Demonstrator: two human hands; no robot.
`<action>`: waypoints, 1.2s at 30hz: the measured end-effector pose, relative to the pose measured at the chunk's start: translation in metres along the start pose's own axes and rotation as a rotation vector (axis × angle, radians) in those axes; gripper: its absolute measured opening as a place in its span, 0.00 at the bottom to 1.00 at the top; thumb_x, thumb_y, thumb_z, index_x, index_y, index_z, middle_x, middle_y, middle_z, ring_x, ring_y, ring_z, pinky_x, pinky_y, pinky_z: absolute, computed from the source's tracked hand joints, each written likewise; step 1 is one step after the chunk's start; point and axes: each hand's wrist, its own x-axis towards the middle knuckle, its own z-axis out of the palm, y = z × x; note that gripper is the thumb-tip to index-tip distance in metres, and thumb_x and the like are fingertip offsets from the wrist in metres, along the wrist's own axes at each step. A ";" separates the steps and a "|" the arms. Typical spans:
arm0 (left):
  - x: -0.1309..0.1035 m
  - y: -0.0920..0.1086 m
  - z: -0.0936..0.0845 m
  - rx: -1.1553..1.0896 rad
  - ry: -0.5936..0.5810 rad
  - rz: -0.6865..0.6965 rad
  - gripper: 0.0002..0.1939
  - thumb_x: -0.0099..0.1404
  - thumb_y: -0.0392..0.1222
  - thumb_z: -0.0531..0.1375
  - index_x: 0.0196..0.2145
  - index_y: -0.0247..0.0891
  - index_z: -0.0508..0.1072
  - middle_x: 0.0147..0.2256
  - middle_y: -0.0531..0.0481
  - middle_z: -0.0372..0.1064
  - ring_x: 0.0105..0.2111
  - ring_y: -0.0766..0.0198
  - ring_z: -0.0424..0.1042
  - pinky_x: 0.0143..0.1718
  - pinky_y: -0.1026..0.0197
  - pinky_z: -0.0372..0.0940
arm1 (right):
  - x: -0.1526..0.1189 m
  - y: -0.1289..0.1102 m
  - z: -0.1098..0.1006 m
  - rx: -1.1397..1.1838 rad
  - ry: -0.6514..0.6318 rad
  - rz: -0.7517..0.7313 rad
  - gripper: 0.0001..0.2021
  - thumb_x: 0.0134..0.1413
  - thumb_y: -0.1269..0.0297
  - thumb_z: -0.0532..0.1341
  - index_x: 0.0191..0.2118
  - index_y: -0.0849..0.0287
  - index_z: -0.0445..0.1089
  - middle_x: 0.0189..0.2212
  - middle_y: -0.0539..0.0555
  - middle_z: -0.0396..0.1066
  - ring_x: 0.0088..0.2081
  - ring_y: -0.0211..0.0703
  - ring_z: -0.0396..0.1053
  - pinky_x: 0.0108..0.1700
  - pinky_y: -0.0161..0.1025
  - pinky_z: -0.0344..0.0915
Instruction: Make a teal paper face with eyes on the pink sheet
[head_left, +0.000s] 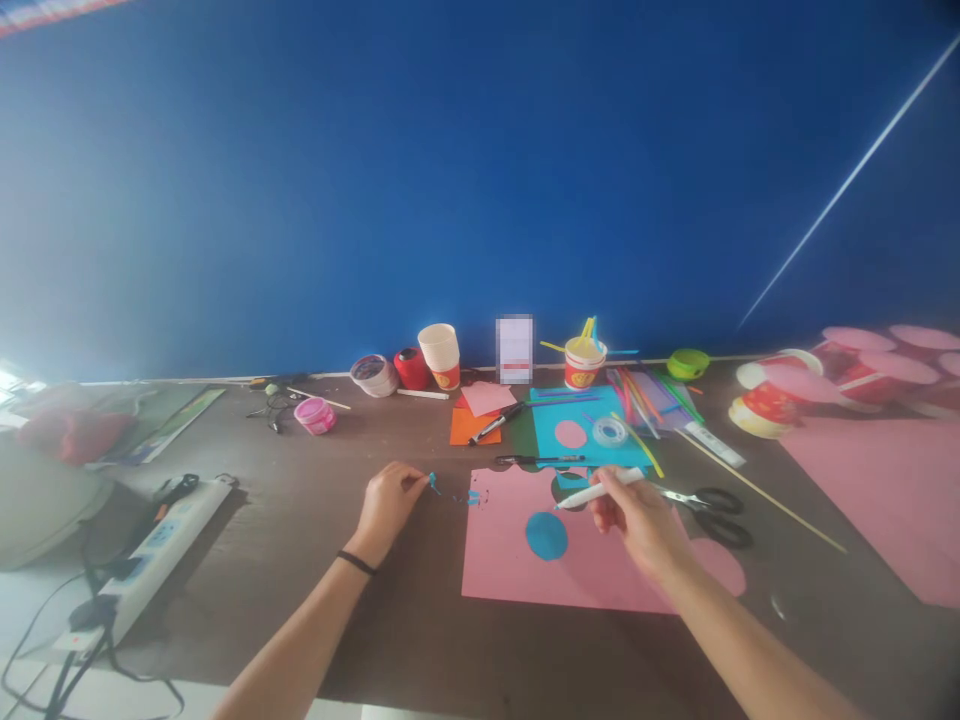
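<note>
My left hand [391,505] pinches a small blue scrap [433,482] above the table, left of the pink sheet [502,570]. Tiny blue and dark bits [473,497] lie just right of it, by the sheet's left edge. In my right hand [630,515] is a white pen [600,488], its tip pointing left over the sheet. Below that tip a blue paper circle [546,536] rests on the pink paper. Black-handled scissors [716,510] lie beside my right hand, and a pink circle [718,568] is partly hidden by my forearm.
Along the back stand paper cups [439,350], a cup of coloured strips [584,362] and a red jar [411,369]. A tape roll [610,432] lies on blue paper [551,440]. Far left is a power strip [161,550]; at right, a wooden stick [772,498] and large pink paper [885,500].
</note>
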 end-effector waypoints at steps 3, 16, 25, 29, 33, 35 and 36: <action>-0.014 0.018 0.010 0.023 -0.038 0.157 0.08 0.59 0.43 0.59 0.26 0.40 0.75 0.26 0.49 0.67 0.29 0.62 0.65 0.34 0.63 0.59 | -0.009 0.006 -0.010 -0.199 -0.040 -0.035 0.14 0.53 0.52 0.58 0.27 0.58 0.63 0.14 0.47 0.62 0.19 0.36 0.60 0.22 0.34 0.57; -0.082 0.084 0.066 0.166 -0.468 0.830 0.13 0.64 0.32 0.50 0.45 0.34 0.68 0.39 0.42 0.67 0.40 0.57 0.66 0.44 0.55 0.64 | -0.027 0.025 0.003 -0.386 -0.149 -0.194 0.12 0.58 0.55 0.54 0.28 0.58 0.63 0.23 0.49 0.64 0.29 0.41 0.66 0.33 0.35 0.62; -0.081 0.087 0.068 0.211 -0.472 0.862 0.13 0.65 0.32 0.47 0.45 0.34 0.67 0.37 0.43 0.67 0.40 0.57 0.67 0.42 0.54 0.65 | -0.026 0.026 0.003 -0.492 -0.173 -0.163 0.13 0.58 0.55 0.52 0.32 0.57 0.66 0.25 0.51 0.69 0.32 0.45 0.69 0.37 0.38 0.64; -0.081 0.089 0.066 0.180 -0.429 0.884 0.15 0.66 0.32 0.45 0.44 0.35 0.67 0.37 0.43 0.67 0.40 0.58 0.68 0.42 0.55 0.66 | -0.027 0.025 0.004 -0.546 -0.181 -0.182 0.12 0.58 0.55 0.52 0.30 0.57 0.66 0.24 0.50 0.69 0.30 0.44 0.69 0.34 0.36 0.64; -0.082 0.090 0.066 0.156 -0.393 0.895 0.16 0.66 0.32 0.44 0.43 0.36 0.68 0.37 0.43 0.68 0.39 0.59 0.69 0.41 0.56 0.67 | -0.027 0.025 0.004 -0.578 -0.199 -0.186 0.12 0.58 0.57 0.52 0.31 0.57 0.67 0.23 0.50 0.69 0.29 0.44 0.68 0.33 0.37 0.63; -0.082 0.089 0.067 0.161 -0.393 0.898 0.15 0.66 0.32 0.44 0.43 0.36 0.69 0.37 0.42 0.68 0.39 0.59 0.69 0.42 0.56 0.67 | -0.027 0.026 0.003 -0.580 -0.193 -0.190 0.11 0.58 0.57 0.52 0.32 0.56 0.67 0.24 0.50 0.69 0.29 0.44 0.68 0.33 0.37 0.63; -0.082 0.088 0.067 0.164 -0.394 0.900 0.15 0.66 0.32 0.45 0.43 0.36 0.69 0.37 0.42 0.68 0.40 0.59 0.69 0.42 0.56 0.67 | -0.027 0.026 0.003 -0.577 -0.187 -0.194 0.11 0.58 0.57 0.52 0.31 0.56 0.67 0.24 0.50 0.69 0.29 0.44 0.68 0.33 0.37 0.63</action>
